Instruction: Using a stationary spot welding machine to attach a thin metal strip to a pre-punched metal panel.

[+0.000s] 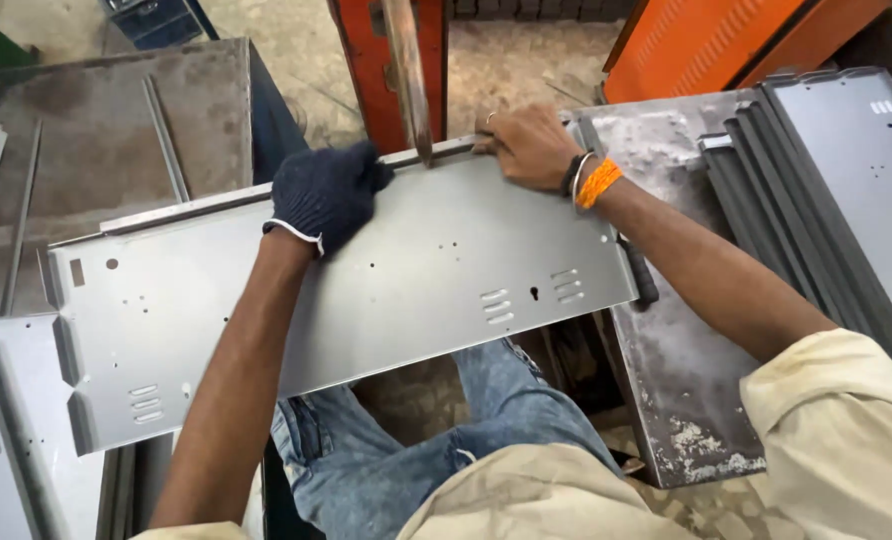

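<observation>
The left hand [326, 195], in a dark glove, and the bare right hand [528, 145] are gripping the far edge of a gray metal sheet [406, 290] lying across the lap. A rusty bar [407, 75] is touching that edge at twelve o'clock.

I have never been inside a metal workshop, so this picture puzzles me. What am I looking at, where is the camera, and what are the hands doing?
The camera sits on the person's head and looks down, so you see their own arms and jeans-clad knees. Both hands hold a long grey sheet-metal panel with punched holes and small slots. The left hand, in a dark knitted glove, grips the panel's far edge. The bare right hand, with an orange wristband, presses the same edge beside a worn metal bar that comes down from an orange-red machine. To the right, similar grey panels are stacked on a scuffed steel table. More panels lie at the lower left, and thin metal strips rest on a rusty table behind.
</observation>
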